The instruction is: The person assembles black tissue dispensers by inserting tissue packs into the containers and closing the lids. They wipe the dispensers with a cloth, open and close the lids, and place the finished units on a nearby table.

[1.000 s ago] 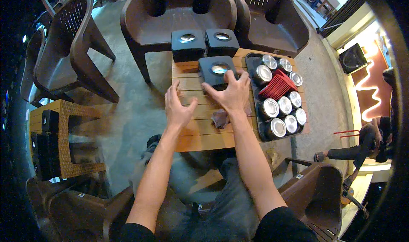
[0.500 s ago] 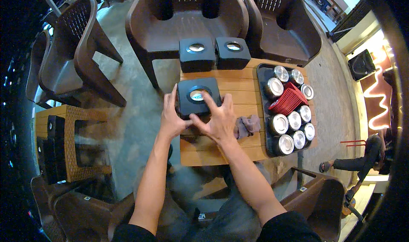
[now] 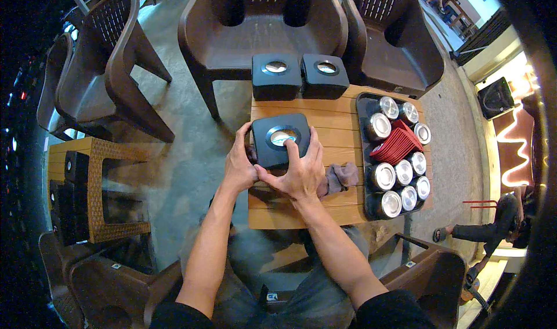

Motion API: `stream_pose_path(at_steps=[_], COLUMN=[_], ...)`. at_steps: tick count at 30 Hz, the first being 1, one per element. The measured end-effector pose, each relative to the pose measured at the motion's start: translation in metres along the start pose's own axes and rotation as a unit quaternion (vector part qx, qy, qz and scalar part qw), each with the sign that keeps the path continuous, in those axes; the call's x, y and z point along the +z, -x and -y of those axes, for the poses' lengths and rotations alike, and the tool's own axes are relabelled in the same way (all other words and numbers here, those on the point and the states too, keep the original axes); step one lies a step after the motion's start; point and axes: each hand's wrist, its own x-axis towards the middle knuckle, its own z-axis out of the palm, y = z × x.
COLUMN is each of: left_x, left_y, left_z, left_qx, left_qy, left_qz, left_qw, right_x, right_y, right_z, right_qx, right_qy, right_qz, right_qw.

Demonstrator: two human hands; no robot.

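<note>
A black square tissue box (image 3: 267,150) with an oval opening on top is gripped between my two hands over the wooden table. My left hand (image 3: 237,165) wraps the box's left side and near corner. Along its right side and near edge lies my right hand (image 3: 303,172), its index finger bent onto the oval opening, where something white shows. Both thumbs come together at the near edge. Just right of my right hand, a crumpled greyish-purple cloth (image 3: 339,178) rests on the table.
Two more black tissue boxes (image 3: 276,86) (image 3: 325,85) stand at the table's far edge. A dark tray (image 3: 366,155) on the right carries several metal-lidded jars (image 3: 384,176) and red folded items (image 3: 397,143). Brown plastic chairs (image 3: 264,42) surround the wooden table (image 3: 272,216). A person's leg (image 3: 476,231) shows at right.
The tissue box has tilted and shifted slightly right in my hands. My right fingers have closed along its right side. The whole view has also shifted a little.
</note>
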Motion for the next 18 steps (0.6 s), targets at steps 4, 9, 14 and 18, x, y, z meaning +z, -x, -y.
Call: stream_pose_path(at_steps=[4,9,14,18], left_x=[-0.004,-0.006,-0.006,-0.006], left_y=[0.002,0.005,0.003,0.002], left_z=[-0.005,-0.014,-0.017,-0.018], left_qx=[0.042,0.058,0.09,0.129], left_qy=[-0.026,-0.024,-0.068,-0.085], left_qz=[-0.002,0.012,-0.003,-0.014], left_qw=[0.999,0.998,0.994,0.988], right_x=[-0.001,-0.002,0.004,0.008], right_y=[0.003,0.003,0.004,0.006], right_z=[0.004,0.007,0.001,-0.008], right_qx=[0.006,-0.023,-0.028,-0.03], right_qy=[0.009,0.035,0.027,0.003], right_qz=[0.003,-0.028,-0.04,-0.012], right_qw=[1.0,0.999,0.998,0.999])
